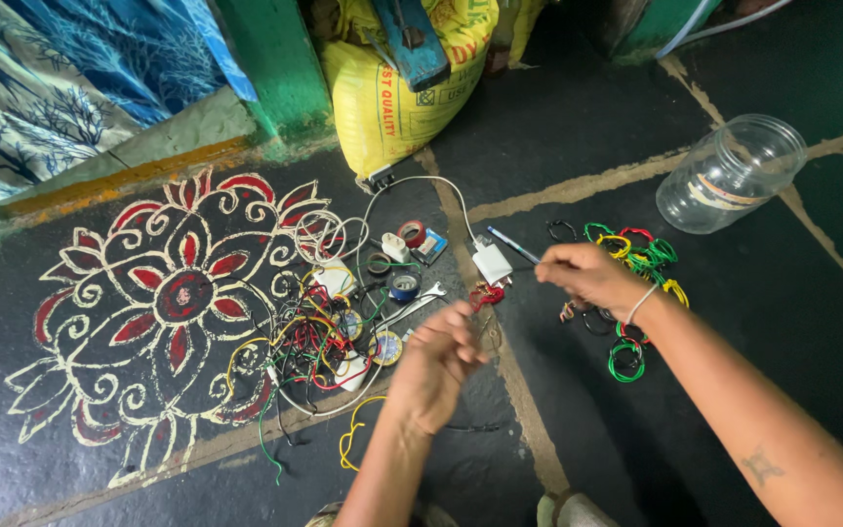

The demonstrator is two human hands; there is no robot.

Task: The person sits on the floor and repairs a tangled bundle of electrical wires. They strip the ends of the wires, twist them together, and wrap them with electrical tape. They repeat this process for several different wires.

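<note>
My left hand (438, 363) is closed around a thin dark wire, its fingers pinching near a small red coil (486, 294) at the wire's end. My right hand (587, 277) is raised to the right of it, fingers pinched on a thin blue-and-silver tool (511, 244) that points up and left. Both hands hover above the dark floor, a short gap between them. A white adapter (492, 263) lies just beyond the red coil.
A tangle of coloured wires (314, 342), tape rolls (404, 286) and a wrench (412, 307) lies left. Coiled green, red and yellow wire loops (641, 259) sit right. A clear plastic jar (731, 174) lies on its side far right; a yellow sack (392, 88) stands behind.
</note>
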